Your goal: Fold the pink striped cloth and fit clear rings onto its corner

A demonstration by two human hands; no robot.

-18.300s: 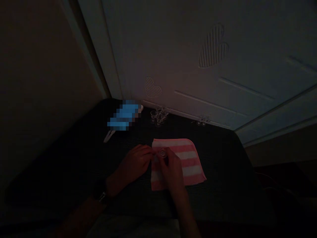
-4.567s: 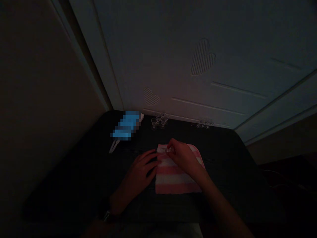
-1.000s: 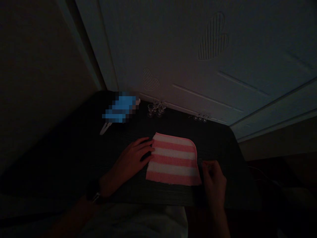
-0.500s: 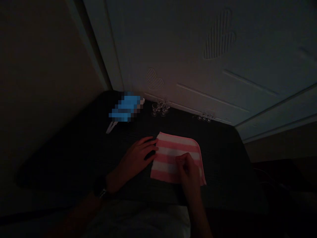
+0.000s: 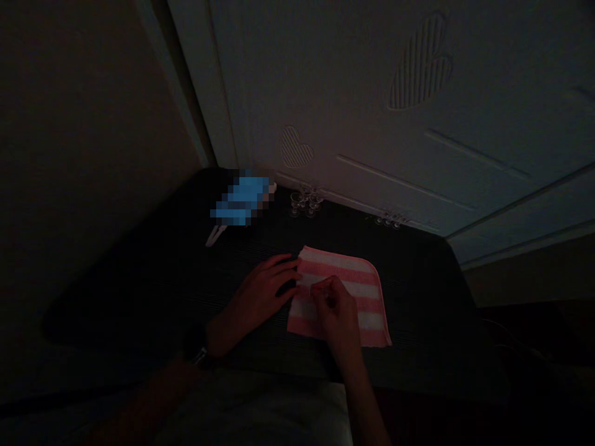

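Observation:
A pink-and-white striped cloth (image 5: 365, 288) lies flat on the dark table, with a rounded far right corner. My left hand (image 5: 263, 288) rests palm down with fingers spread, its fingertips on the cloth's left edge. Over the left-middle part of the cloth, my right hand (image 5: 339, 313) is closed in a pinch. What its fingertips hold, if anything, is too small and dark to make out.
Small clear glass-like pieces (image 5: 307, 201) stand in a cluster at the table's back, with a few more (image 5: 389, 220) farther right. A blurred-out blue object (image 5: 244, 198) with a pale strap (image 5: 215, 235) sits back left. A white panel (image 5: 353, 111) with raised hearts rises behind.
My right hand has moved left across the cloth, still pinched. The left hand stays at the cloth's left edge. The whole view has shifted slightly.

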